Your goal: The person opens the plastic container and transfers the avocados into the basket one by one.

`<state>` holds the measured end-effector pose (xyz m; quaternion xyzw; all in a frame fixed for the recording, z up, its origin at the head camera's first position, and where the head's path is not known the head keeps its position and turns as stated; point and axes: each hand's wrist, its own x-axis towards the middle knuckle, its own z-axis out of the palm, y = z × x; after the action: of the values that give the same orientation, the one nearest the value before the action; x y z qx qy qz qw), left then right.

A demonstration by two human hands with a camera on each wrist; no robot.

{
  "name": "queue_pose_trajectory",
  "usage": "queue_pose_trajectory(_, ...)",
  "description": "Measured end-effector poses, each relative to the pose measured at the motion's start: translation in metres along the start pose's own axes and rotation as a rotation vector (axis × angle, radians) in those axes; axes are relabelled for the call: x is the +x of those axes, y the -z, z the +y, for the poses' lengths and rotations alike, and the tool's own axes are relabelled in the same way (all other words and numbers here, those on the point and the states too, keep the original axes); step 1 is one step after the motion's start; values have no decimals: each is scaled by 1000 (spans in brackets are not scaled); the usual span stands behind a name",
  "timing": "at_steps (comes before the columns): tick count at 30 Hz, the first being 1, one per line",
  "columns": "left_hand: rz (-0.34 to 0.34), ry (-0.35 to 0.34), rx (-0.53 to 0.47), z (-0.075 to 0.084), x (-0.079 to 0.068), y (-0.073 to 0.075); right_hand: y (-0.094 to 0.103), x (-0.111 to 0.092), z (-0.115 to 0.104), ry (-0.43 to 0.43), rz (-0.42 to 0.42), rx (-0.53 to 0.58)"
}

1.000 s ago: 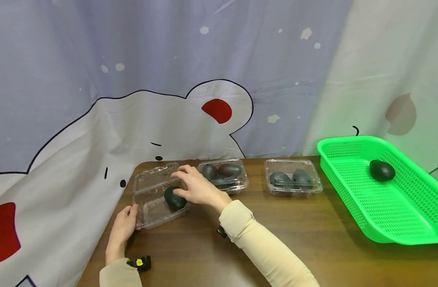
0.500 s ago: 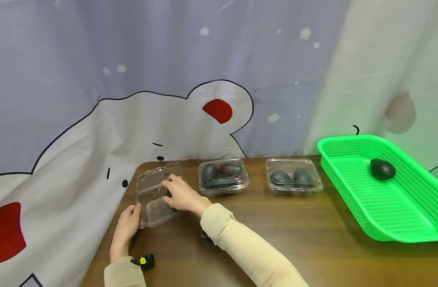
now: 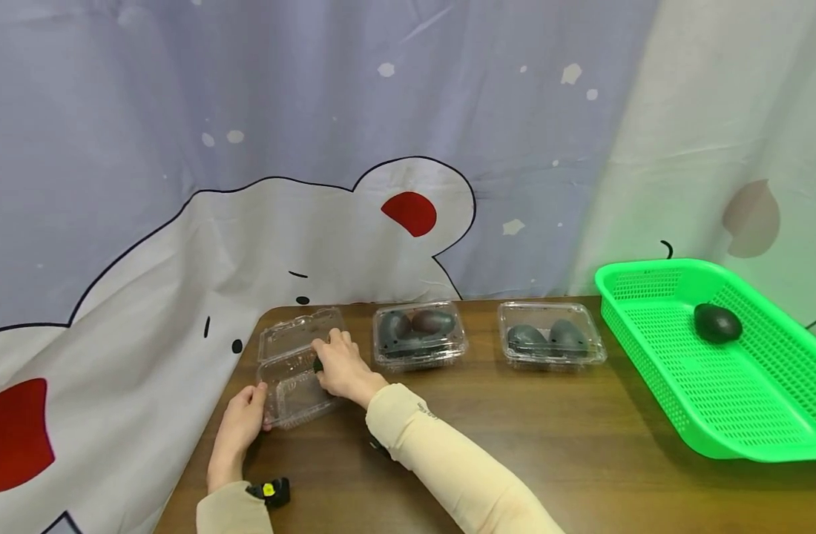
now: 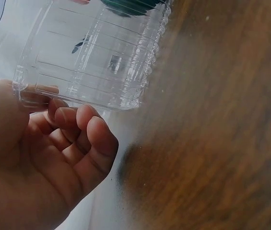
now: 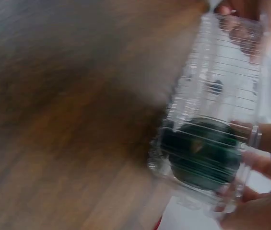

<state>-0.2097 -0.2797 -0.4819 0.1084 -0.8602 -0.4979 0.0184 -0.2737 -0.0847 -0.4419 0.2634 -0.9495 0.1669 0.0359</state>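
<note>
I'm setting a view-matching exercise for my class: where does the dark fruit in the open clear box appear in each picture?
Head: left of centre, the dark fruit is mostly hidden by the right hand.
Left wrist: at the top edge, cut off by the frame.
Right wrist: right of centre, below the middle, behind clear plastic.
Shared landmark: the left hand, at the other end of the open clear box.

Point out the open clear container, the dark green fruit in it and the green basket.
Open clear container [image 3: 293, 393], head view: bare floor.
Dark green fruit [image 5: 205, 155], right wrist view: middle, seen through plastic.
Green basket [image 3: 715, 389], head view: bare mesh floor.
</note>
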Motion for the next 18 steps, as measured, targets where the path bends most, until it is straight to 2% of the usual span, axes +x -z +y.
queue_pose_trajectory(4,6,1,13,-1,-1,0,-3,-2,-5,-32,-71,11)
queue_pose_trajectory(9,12,3,20,-1,0,-1,-12,-4,-12,-27,-130,50)
queue_pose_trajectory(13,10,5,32,-1,0,-2,-15,-5,-11,-14,-148,85)
queue_pose_trajectory(18,14,3,7,-1,1,0,-15,-4,-11,34,-117,86)
